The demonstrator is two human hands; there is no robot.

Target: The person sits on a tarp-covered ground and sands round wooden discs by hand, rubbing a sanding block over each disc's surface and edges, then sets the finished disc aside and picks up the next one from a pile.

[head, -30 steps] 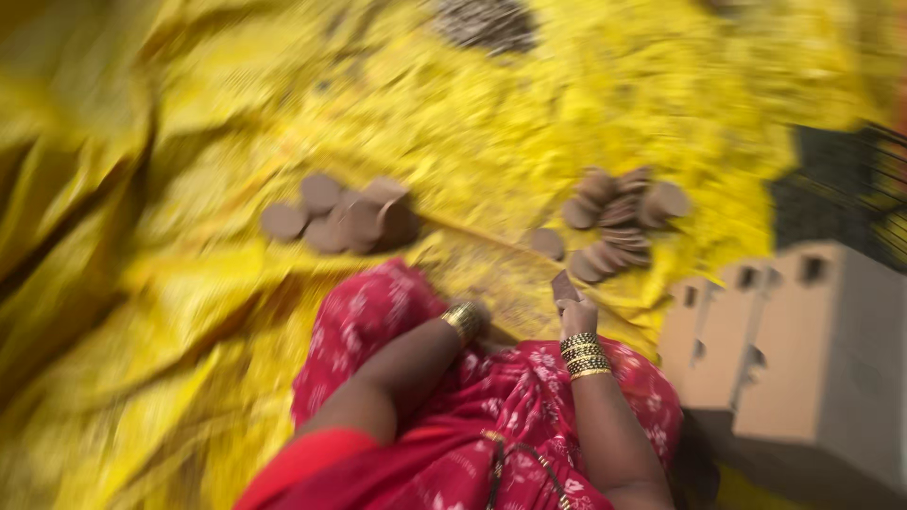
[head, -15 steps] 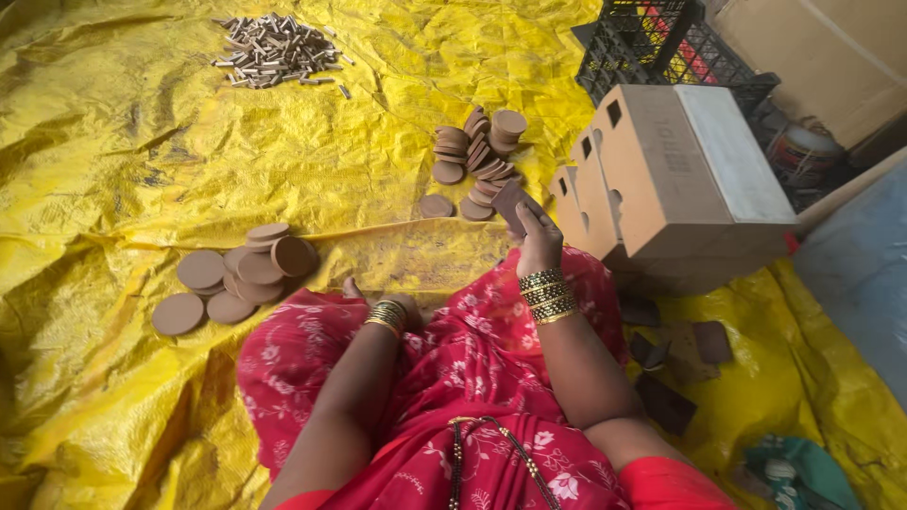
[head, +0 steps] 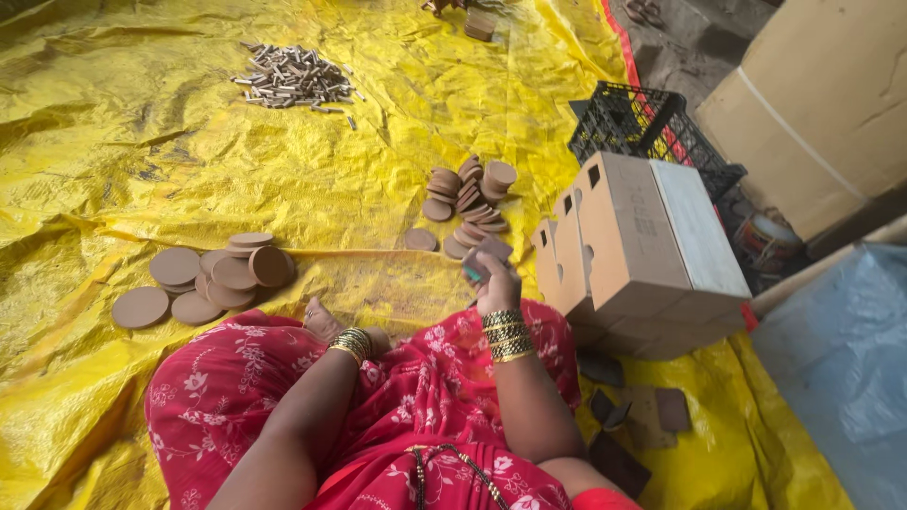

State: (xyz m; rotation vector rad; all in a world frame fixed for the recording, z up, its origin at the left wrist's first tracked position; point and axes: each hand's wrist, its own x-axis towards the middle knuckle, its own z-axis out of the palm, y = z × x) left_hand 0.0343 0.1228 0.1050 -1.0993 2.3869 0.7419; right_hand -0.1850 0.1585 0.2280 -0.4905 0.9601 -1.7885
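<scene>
At frame centre, the right hand (head: 496, 288) is gripping a small brown disc (head: 484, 255) by its rim; it is probably light, stiff and brittle. The left hand (head: 326, 321) is resting low, its fingers hidden.

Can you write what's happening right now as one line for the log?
right hand: holds small brown piece | left hand: rests by knee, holds nothing visible | large discs: left on yellow tarp | small discs: ahead | cardboard boxes: right

The person wears a red garment printed with small white and pink flowers, which covers the lap and knees. Stacked gold bangles circle each wrist above the left hand (head: 326, 323) and the right hand (head: 495, 289). The forearms are bare.
</scene>
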